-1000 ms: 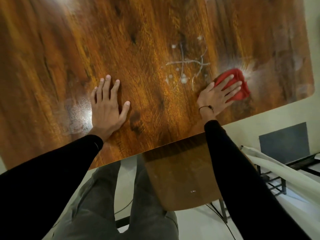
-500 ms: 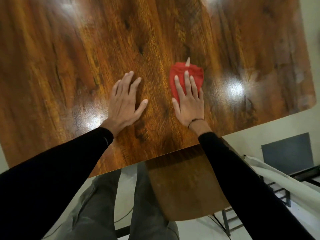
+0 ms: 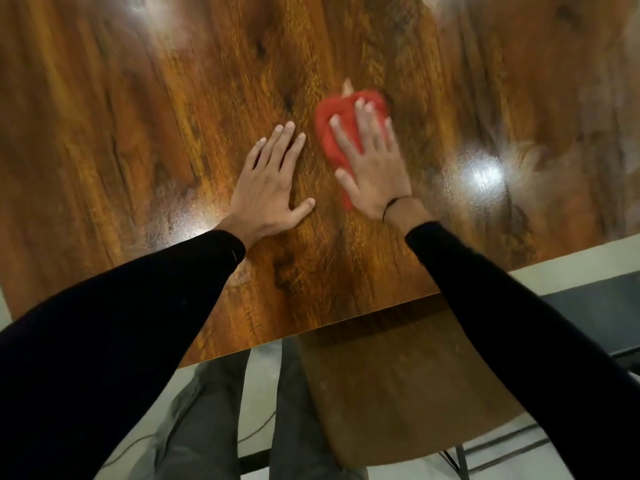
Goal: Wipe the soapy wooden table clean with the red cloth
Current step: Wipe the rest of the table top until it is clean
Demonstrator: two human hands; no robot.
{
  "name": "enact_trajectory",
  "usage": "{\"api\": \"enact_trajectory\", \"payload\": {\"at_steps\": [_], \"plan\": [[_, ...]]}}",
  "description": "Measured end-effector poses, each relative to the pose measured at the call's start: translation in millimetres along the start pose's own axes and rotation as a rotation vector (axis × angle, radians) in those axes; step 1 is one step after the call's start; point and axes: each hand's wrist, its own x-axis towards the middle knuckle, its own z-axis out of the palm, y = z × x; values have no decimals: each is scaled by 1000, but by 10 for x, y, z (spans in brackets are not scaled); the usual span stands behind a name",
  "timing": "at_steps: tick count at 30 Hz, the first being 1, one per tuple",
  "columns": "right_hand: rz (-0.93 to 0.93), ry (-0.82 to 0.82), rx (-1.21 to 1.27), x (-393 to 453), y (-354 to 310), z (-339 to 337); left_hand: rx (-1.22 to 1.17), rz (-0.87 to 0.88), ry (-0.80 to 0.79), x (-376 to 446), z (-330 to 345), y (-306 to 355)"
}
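The red cloth [image 3: 332, 126] lies flat on the glossy wooden table [image 3: 138, 133], a little right of the middle. My right hand [image 3: 372, 164] presses down on it with fingers spread, covering most of it. My left hand [image 3: 270, 188] rests flat on the bare wood just left of the cloth, fingers apart, holding nothing. A pale smear [image 3: 526, 157] shows on the wood to the right. The view is blurred by motion.
The table's near edge runs diagonally below my arms. A brown wooden chair seat [image 3: 398, 382] sits under it, right of my legs. A dark bench or frame [image 3: 588, 306] stands at the right over a light floor.
My right hand slid the cloth from the table's right side leftwards over the white soap streaks, which no longer show. My left hand shifted right, closer to the cloth.
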Motion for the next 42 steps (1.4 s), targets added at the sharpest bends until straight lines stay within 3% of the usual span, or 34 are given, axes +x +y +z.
{"api": "enact_trajectory", "payload": {"at_steps": [3,6,8,11,14,19,22,26,28,31,34,36,37,39,42], "plan": [[-166,-43,1,-547,-181,87,-9,10,-31,18,-40,7],[-271,-104,-15,-1061,78,176,0,-1,-45,21,-61,16],[-204,-112,-17,-1187,416,167,8,-5,-53,19,-70,17],[71,-82,32,-1018,842,75,21,-12,-52,23,-78,31],[234,-19,42,-557,873,-1,16,-14,-40,19,-72,40],[139,29,24,-300,289,19,7,-14,-26,21,-82,51],[11,33,39,-791,78,89,-2,-15,-33,17,-97,76],[-17,-68,40,-1593,200,180,-32,-31,-60,6,-164,94],[35,-73,33,-1795,469,158,-40,-59,-57,-16,-221,163],[259,-15,76,-1782,1056,71,-119,-91,-12,14,-258,610],[414,34,111,-1404,1365,15,-230,-97,21,70,-225,1265],[427,57,107,-1143,1322,-47,-317,-198,36,179,-205,1606],[409,91,65,-1051,1182,-34,-327,-238,38,210,-197,1666],[254,98,21,-1282,1788,44,-321,-282,76,545,27,2595],[-86,58,40,-1633,1392,203,-284,-396,58,448,163,2369]]}}
